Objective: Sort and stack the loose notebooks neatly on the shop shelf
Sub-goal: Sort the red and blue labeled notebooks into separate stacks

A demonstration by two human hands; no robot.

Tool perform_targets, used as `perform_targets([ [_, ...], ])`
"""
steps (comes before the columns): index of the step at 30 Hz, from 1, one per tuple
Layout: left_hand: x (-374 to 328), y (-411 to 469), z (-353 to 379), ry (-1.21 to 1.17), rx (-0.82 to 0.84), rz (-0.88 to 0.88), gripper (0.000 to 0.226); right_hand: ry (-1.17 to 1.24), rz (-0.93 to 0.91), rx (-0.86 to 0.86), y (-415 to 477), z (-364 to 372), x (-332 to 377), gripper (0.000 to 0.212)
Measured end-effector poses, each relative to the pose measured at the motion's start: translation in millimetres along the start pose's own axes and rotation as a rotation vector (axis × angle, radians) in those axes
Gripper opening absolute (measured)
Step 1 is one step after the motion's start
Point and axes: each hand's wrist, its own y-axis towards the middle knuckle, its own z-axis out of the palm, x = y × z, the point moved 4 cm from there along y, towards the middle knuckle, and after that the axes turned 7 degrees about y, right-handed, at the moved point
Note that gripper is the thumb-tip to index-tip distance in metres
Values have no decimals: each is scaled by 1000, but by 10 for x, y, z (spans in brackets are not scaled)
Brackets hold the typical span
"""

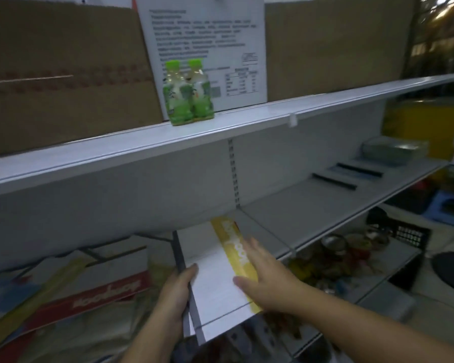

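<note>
A stack of notebooks (212, 273), white-faced with a yellow band on its right side and a dark spine on its left, is held low in the middle of the view. My left hand (176, 292) grips the stack's spine edge, thumb on top. Flat on the yellow band lies my right hand (262, 279), fingers straight. On the left of the middle shelf (312, 213) lie loose notebooks (71, 297), red, yellow and blue, blurred. Further right on that shelf lie flat notebooks (336, 180) with dark spines.
The upper shelf (142, 142) carries brown cardboard boxes (63, 74), a pair of green bottles (188, 93) and a printed white sheet (207, 43). A pale stack (393, 150) sits at the middle shelf's far right. Below right are mixed goods (333, 258) and a black crate (409, 234).
</note>
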Motion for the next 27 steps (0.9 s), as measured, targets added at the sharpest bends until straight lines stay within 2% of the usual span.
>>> perform_targets([
  [2, 1, 84, 554, -25, 68, -21, 33, 271, 189, -77, -38, -372, -480, 70],
  [4, -2, 176, 1086, -32, 94, -5, 37, 541, 210, -109, -99, -666, -866, 51],
  [8, 3, 317, 2023, -37, 80, 42, 52, 719, 274, -221, -240, -1254, -1506, 43],
  [11, -2, 329, 2590, -66, 93, 18, 43, 826, 369, -240, -278, -1568, -1948, 46],
  [13, -57, 339, 2890, -65, 89, 11, 38, 876, 427, -258, -249, -1731, -2227, 50],
  [16, -195, 473, 3251, -81, 55, 44, 45, 907, 487, -291, -136, -1938, -2593, 49],
  [19, -369, 665, 3684, -100, 115, 82, 35, 892, 541, -317, 8, -2152, -2879, 48],
  [22, -510, 943, 4117, -148, 177, 106, 38, 868, 587, -361, 218, -2442, -3204, 42],
  [27, -441, 1609, 4837, 6, 178, 148, 39, 730, 659, -390, 421, -3103, -3667, 44],
])
